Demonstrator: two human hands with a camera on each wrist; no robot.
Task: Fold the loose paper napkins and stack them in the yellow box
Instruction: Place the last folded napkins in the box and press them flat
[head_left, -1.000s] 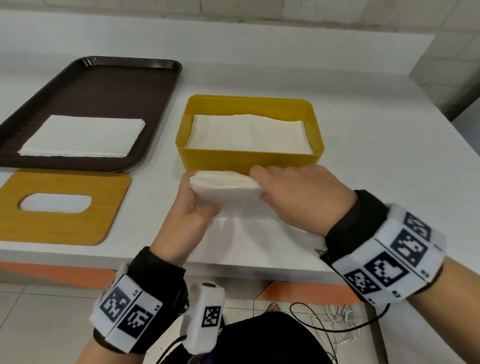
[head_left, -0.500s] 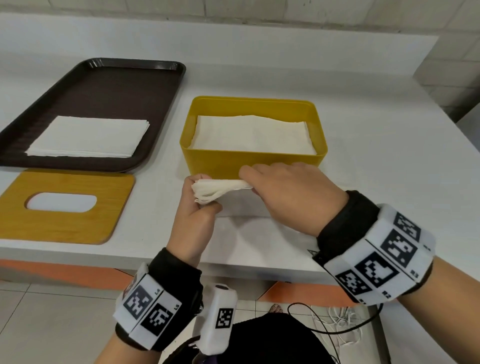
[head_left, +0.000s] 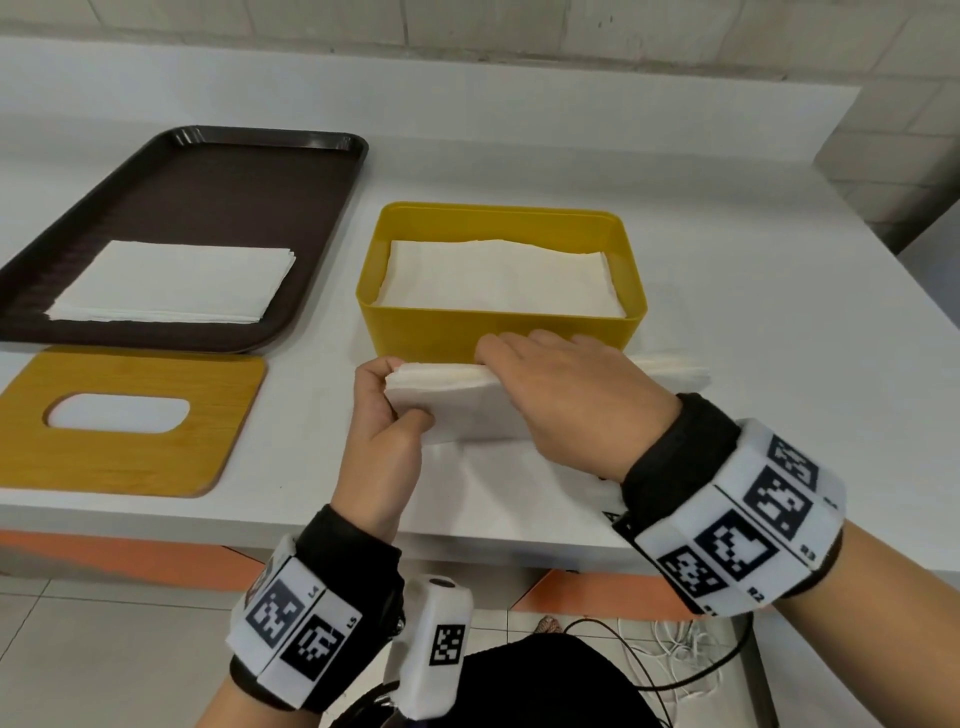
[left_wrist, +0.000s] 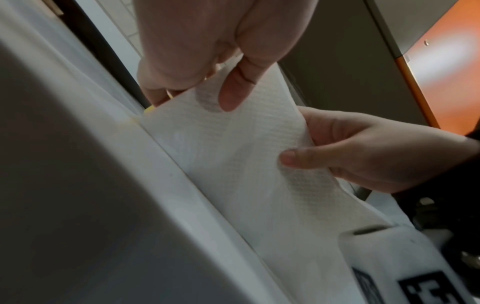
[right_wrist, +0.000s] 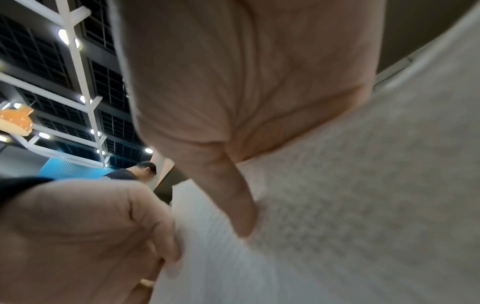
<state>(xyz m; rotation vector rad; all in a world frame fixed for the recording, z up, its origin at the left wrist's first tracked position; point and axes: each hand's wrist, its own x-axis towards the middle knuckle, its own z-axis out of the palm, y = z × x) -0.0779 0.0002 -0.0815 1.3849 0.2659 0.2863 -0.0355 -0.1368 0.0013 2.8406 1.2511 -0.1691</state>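
Napkin (head_left: 457, 402) now stands on edge, taller than half a second ago, just in front of yellow box (head_left: 498, 332). Left hand (head_left: 387, 436) pinches its left end, right hand (head_left: 566, 395) grips the top. Fold looks done; boxing next.

The napkin (head_left: 457, 410) held near the table edge is white, and the left wrist view shows a fine embossed dot pattern across it. The box (head_left: 498, 332) is plain yellow, its napkin stack (head_left: 498, 283) white. On the far left, a dark brown tray (head_left: 218, 192) carries another white stack (head_left: 171, 283). The lid (head_left: 130, 467) near it shows yellowish wood grain. The table (head_left: 779, 322) is white with what looks like an orange band below. Wrist bands (head_left: 737, 525) are white with black square codes.
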